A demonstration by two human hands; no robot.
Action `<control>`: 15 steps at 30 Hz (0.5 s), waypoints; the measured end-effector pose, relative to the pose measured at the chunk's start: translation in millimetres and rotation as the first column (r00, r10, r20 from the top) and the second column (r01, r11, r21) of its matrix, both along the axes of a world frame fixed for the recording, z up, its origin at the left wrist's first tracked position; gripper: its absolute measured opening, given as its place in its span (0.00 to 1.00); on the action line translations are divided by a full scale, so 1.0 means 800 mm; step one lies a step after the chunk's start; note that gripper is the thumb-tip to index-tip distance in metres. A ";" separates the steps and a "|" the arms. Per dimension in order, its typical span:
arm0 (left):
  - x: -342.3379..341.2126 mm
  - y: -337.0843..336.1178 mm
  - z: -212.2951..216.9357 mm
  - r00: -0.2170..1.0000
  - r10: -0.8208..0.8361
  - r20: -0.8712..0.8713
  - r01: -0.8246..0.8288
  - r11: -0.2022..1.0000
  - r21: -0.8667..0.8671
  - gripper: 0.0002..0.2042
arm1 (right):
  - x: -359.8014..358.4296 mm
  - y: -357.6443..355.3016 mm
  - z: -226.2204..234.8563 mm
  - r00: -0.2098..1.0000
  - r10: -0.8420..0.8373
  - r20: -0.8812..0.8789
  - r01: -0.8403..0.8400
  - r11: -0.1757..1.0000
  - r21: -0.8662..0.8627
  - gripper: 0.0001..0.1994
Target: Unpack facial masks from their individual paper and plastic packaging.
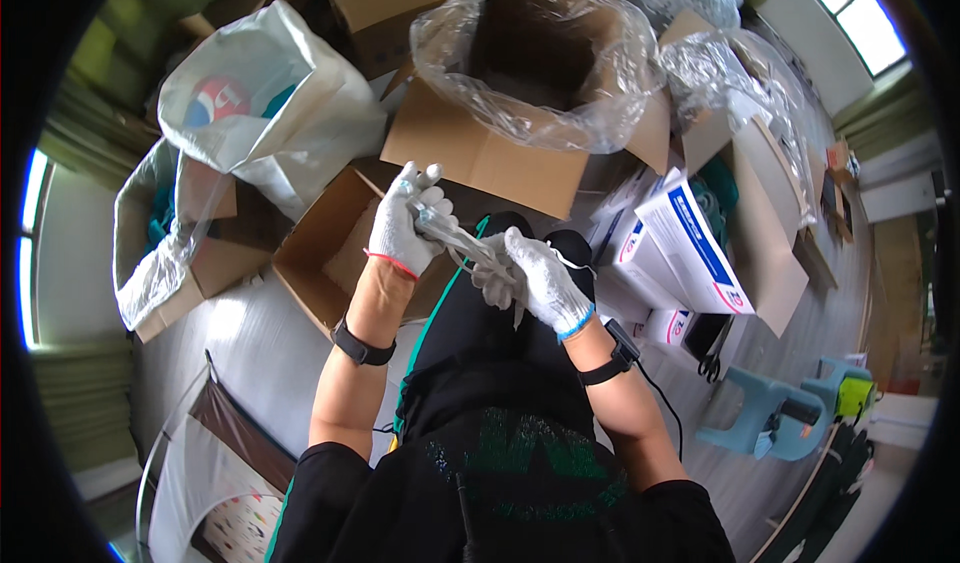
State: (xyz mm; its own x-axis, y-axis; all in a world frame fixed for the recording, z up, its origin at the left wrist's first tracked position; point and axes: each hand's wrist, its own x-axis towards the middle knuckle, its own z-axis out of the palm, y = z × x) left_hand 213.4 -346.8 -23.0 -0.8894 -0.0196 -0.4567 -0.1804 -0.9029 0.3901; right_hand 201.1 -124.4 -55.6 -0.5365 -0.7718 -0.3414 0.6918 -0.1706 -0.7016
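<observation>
Both my hands wear white knitted gloves. Between them, above my lap, is a whitish, partly see-through bundle (458, 237) with thin loose strands hanging from it; its kind I cannot make out. My left hand (408, 219) grips its upper left end, with a couple of fingers raised. My right hand (543, 275) is closed round the lower right end, and strands stick out below those fingers. Just left of my left hand stands an open cardboard box (325, 246). Ahead of my hands is a larger box (480, 158) lined with clear plastic.
A white woven sack (325, 128) and a plastic-lined box (205, 273) stand at the left. White-and-blue printed cartons (690, 248) lean beside an open box (775, 233) at the right. Blue stools (745, 408), scissors (709, 367) and a black cable (668, 403) are nearby.
</observation>
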 end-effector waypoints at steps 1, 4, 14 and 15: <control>-0.002 0.006 -0.003 1.000 0.002 0.022 -0.001 1.000 -0.023 0.16 | -0.001 0.010 -0.003 0.999 -0.028 -0.046 0.028 0.999 -0.015 0.34; -0.009 0.025 -0.009 0.997 -0.014 0.082 0.016 1.000 -0.014 0.14 | 0.000 0.036 -0.010 0.990 -0.115 -0.079 0.115 0.993 0.004 0.33; -0.015 0.047 -0.049 0.988 0.009 0.154 -0.003 0.999 -0.042 0.13 | 0.006 0.063 -0.011 0.945 -0.205 -0.254 0.274 0.922 0.274 0.09; -0.013 0.047 -0.052 0.988 0.024 0.155 -0.016 0.998 -0.055 0.12 | 0.007 0.064 -0.011 0.940 -0.204 -0.275 0.281 0.918 0.281 0.09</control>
